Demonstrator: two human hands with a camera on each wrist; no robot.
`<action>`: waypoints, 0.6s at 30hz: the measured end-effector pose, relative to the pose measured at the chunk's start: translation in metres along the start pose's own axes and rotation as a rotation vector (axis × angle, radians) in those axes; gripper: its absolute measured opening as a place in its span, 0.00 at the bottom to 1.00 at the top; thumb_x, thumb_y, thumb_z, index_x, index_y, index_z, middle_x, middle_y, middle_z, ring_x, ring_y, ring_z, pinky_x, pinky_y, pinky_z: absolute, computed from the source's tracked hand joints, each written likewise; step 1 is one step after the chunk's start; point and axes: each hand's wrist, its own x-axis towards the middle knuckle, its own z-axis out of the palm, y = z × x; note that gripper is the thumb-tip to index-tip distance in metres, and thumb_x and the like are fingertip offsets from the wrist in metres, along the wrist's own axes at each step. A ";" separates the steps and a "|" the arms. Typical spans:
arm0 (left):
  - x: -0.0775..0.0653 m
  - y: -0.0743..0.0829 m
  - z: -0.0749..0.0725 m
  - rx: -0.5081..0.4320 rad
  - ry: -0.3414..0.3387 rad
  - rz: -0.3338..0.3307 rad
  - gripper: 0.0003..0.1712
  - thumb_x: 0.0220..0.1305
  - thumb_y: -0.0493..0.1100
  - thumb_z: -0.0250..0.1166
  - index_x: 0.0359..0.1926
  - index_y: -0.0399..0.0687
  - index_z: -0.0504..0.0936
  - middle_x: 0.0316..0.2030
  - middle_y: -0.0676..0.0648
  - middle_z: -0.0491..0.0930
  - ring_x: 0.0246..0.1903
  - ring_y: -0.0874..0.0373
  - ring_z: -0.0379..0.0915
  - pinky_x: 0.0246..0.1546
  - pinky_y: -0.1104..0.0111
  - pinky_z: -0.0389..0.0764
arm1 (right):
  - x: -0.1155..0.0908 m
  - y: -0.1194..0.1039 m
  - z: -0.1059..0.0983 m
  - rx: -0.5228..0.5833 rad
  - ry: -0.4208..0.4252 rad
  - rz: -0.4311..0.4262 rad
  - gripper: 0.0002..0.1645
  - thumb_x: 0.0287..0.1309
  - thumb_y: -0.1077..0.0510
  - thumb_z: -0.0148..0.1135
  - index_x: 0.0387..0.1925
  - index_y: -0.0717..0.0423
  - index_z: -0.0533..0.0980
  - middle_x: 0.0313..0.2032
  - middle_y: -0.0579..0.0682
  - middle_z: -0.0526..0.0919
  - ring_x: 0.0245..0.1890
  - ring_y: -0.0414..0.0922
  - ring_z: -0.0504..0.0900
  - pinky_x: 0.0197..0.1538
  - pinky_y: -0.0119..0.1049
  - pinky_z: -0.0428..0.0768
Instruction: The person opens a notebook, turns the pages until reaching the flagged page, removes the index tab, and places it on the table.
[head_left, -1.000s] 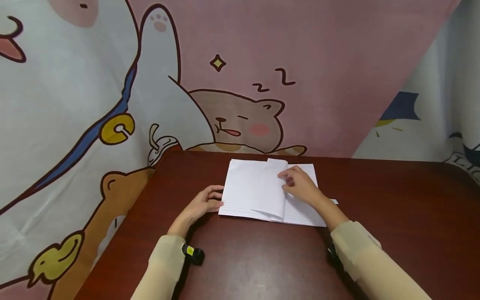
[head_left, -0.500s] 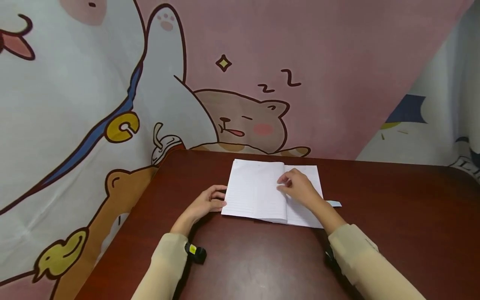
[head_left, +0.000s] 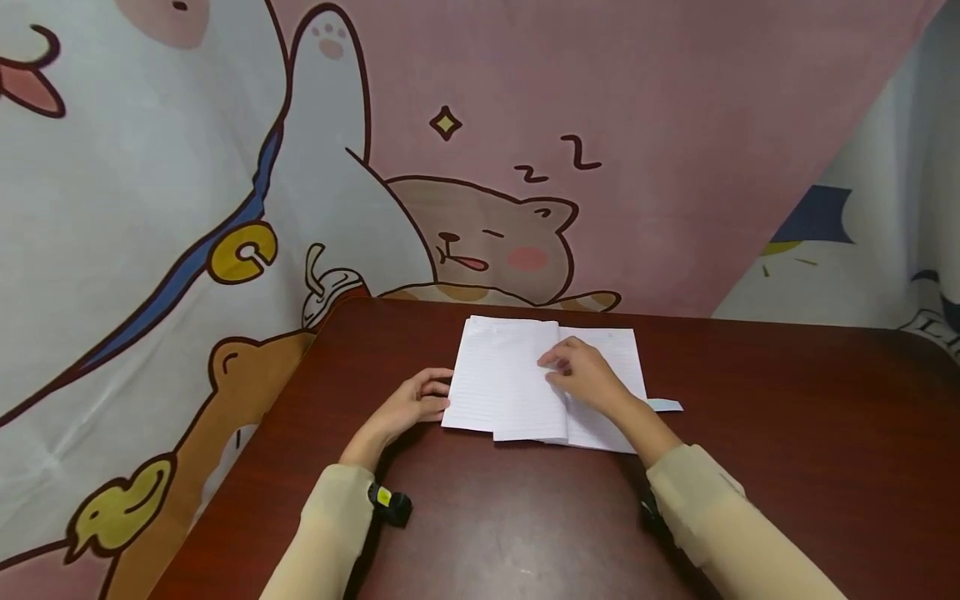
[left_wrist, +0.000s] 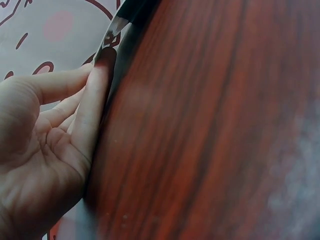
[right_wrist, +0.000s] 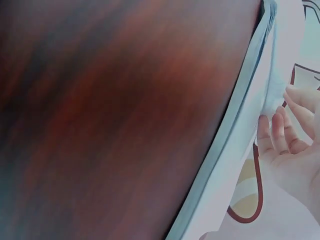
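An open notebook (head_left: 474,367) with lined white pages lies near the table's far edge. My left hand (head_left: 408,402) holds its left edge; in the left wrist view the thumb and fingers (left_wrist: 90,112) pinch that edge. A leaf (head_left: 525,408) stands partly turned over the left page, its outer edge short of the notebook's left edge. Over the middle, my right hand (head_left: 588,379) has its fingertips at this leaf, with loosely bent fingers. From the right wrist view, thumb and fingers (right_wrist: 278,132) are apart at the white paper, and the stacked page edges show below.
A dark red-brown wooden table (head_left: 510,517) spreads around the notebook. Behind it hangs a cloth (head_left: 660,167) printed with cartoon animals. A pale strip (head_left: 665,405) sticks out past the notebook's right edge. A black wrist camera (head_left: 393,506) sits at the left cuff.
One leaf has come down flat on the left side, and another now swings over leftward. My right hand has shifted slightly left, while the left hand has stayed at the notebook's edge.
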 end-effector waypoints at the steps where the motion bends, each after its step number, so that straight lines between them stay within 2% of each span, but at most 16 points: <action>1: 0.000 0.000 0.000 0.002 0.002 0.001 0.30 0.71 0.33 0.58 0.71 0.37 0.62 0.54 0.34 0.76 0.42 0.63 0.78 0.45 0.68 0.83 | 0.001 -0.002 0.000 0.007 -0.001 -0.009 0.10 0.57 0.67 0.67 0.41 0.61 0.84 0.43 0.58 0.81 0.44 0.53 0.82 0.50 0.48 0.81; 8: 0.001 0.003 -0.001 -0.003 0.009 -0.011 0.30 0.71 0.35 0.59 0.71 0.37 0.63 0.52 0.36 0.77 0.42 0.63 0.78 0.44 0.68 0.83 | 0.006 -0.010 0.003 0.034 -0.006 -0.036 0.10 0.56 0.68 0.66 0.41 0.60 0.84 0.43 0.58 0.85 0.44 0.53 0.82 0.50 0.48 0.81; 18: 0.002 0.000 0.000 -0.018 0.013 -0.037 0.33 0.67 0.36 0.64 0.70 0.38 0.63 0.55 0.35 0.75 0.42 0.61 0.79 0.49 0.64 0.84 | 0.007 -0.019 0.014 -0.021 -0.090 -0.022 0.11 0.58 0.65 0.65 0.43 0.55 0.85 0.46 0.54 0.88 0.47 0.50 0.83 0.54 0.48 0.79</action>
